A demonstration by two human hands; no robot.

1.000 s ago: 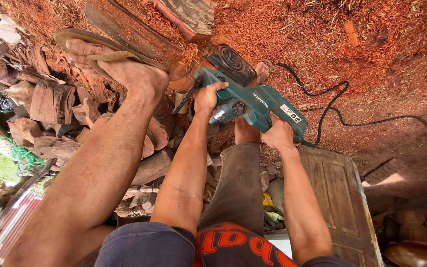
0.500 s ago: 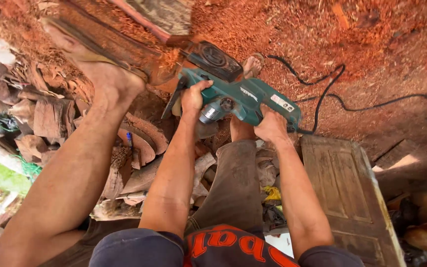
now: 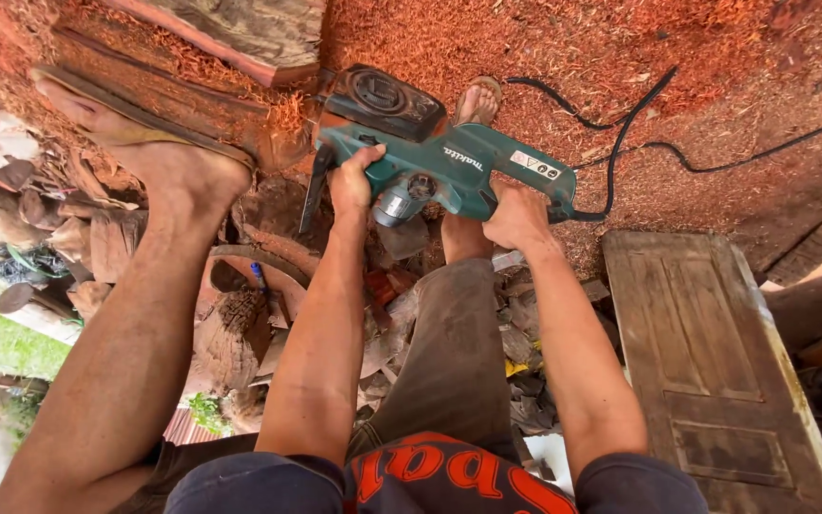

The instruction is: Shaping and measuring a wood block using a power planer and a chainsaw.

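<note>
**Both hands on the saw, body lying crosswise**

Head view: You hold the teal-green electric chainsaw with its black motor housing (image 3: 440, 157) in both hands, out past your knees and over ground covered in red-orange sawdust (image 3: 563, 48). Your left hand (image 3: 352, 183) is wrapped shut around the front handle at the left end of the saw body; your right hand (image 3: 516, 217) is closed around the rear grip at the right end, where the black power cable (image 3: 649, 133) leaves and trails away to the far right. The saw's long axis runs left to right across your front, so the two hands sit at opposite ends of it, the left slightly farther from you than the right. The working end points left and away, towards the weathered reddish timber slab (image 3: 230, 33) at the far left; the bar itself is hidden and you cannot tell whether it touches the wood. Your bare left foot in a worn sandal (image 3: 159, 157) is braced on the wood just left of the saw, close to the left hand. A grey panelled wooden door (image 3: 715, 362) lies flat at the near right, well apart from the saw. Bark and offcut scraps (image 3: 240, 324) pile up below your arms.
</note>
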